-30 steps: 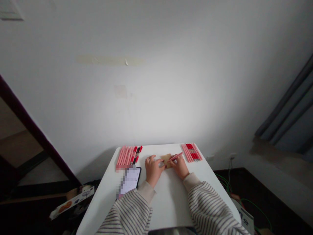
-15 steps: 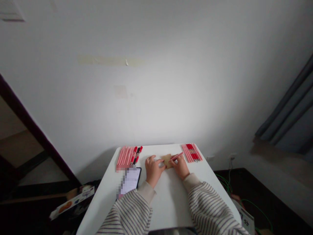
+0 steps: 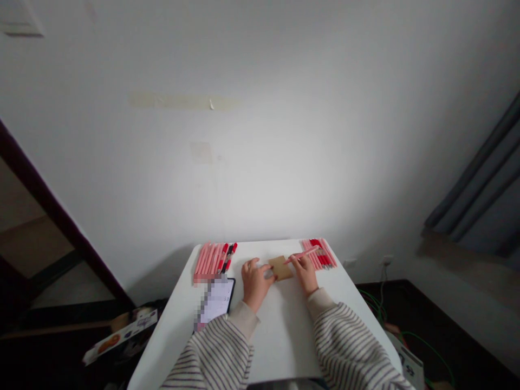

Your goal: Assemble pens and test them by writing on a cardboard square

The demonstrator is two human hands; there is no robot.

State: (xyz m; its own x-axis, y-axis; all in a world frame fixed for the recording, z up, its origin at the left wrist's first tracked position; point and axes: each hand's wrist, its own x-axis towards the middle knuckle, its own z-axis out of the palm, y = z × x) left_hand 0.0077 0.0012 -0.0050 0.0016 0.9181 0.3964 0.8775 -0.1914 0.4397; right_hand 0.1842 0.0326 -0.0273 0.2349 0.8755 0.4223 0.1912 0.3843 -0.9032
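A small square of brown card lies on the white table in front of me. At its left edge, my left hand has its thumb and forefinger on the card, the other fingers curled beside it. My right hand is closed around a pink pen, just right of the card. The pen tilts up to the right, its lower end by the card's upper right edge; whether it touches is too small to tell.
Pink, red and black pens lie in a row at the table's back left. More pink and red pens lie at the back right. A phone with a lit screen rests near my left forearm. The wall rises behind the table.
My right hand has shifted right and away from the card with the pink pen, uncovering more of the card. My left hand has stayed nearly in place.
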